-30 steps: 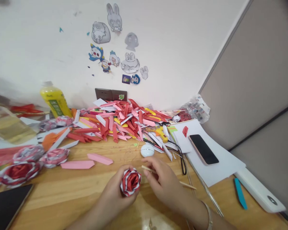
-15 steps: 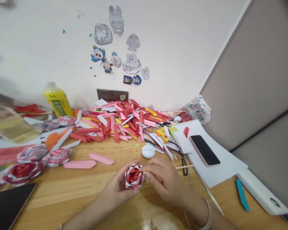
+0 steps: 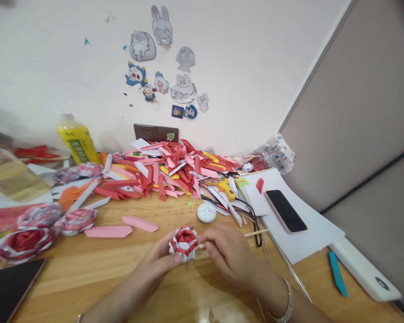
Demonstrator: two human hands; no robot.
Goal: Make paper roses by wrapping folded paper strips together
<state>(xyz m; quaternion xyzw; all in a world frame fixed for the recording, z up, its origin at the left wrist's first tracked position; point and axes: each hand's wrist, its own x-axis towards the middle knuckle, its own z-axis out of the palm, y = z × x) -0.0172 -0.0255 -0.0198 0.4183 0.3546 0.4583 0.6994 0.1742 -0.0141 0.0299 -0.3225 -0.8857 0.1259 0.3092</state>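
A red and white folded paper rose [image 3: 184,243] faces up toward me, cupped between the thumb and fingers of my left hand [image 3: 160,260]. My right hand [image 3: 227,251] is closed around a thin wooden stick [image 3: 256,233], whose long end sticks out to the right. The stick's near tip reaches the right edge of the rose; whether it touches the petals I cannot tell. Just beyond my hands sits a white egg-shaped object [image 3: 207,212]. Two pink folded paper strips [image 3: 108,231] lie to the left.
Behind lies a heap of folded paper strips [image 3: 155,172] with a yellow glue gun [image 3: 227,188] at its right. Finished paper roses [image 3: 27,243] and a black tablet-like slab [image 3: 11,287] are at left, a yellow bottle [image 3: 77,141] behind. White sheets [image 3: 299,244] hold a phone [image 3: 285,211].
The rose has tilted and shifted slightly left in my left hand, showing more of its face. My right fingers have drawn back from its petals and the stick tip now sits at its side.
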